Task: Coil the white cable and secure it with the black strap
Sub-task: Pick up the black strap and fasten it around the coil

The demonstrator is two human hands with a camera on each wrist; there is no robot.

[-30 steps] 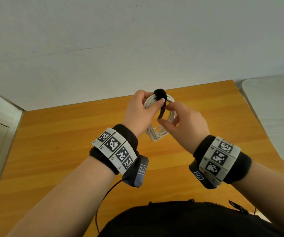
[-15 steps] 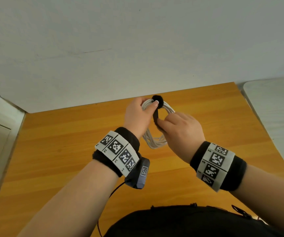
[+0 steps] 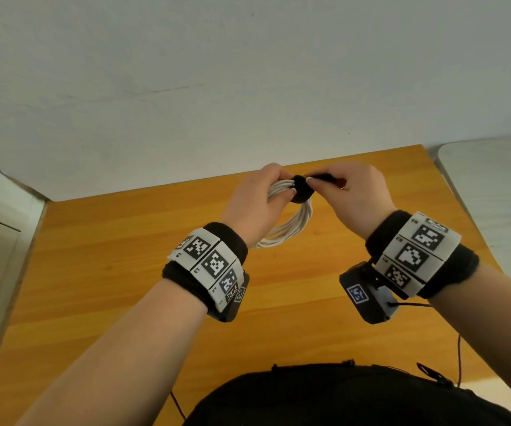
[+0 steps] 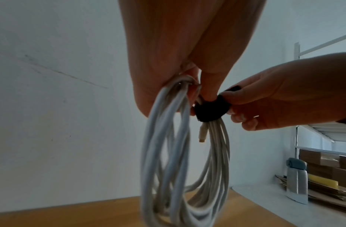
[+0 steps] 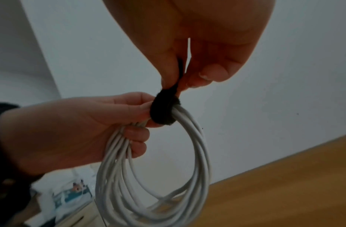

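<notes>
Gripping a coiled cable above a wooden table, a person's left hand curls its fingers round the gathered white loops, thumb pressed against the black strap wrapped about the top of the bundle. The right hand pinches the strap's free tail between thumb and forefinger, drawn away from the wrap toward the right; its remaining fingers fold loosely beneath. Both hands are raised off the table, wrists bent inward so the fingertips meet at the strap, forearms converging from the lower corners of the head view. Each wrist carries a black band fitted with white tiles printed with black square codes; small characters beside the codes are too small to read. The left wrist view shows the cable hanging in long loops below the strap, a white plug end dangling just under the wrap. From the right wrist, the strap sits as a snug dark collar around the strands, its tail rising into the pinching fingers. A pale wall stands behind the table.
</notes>
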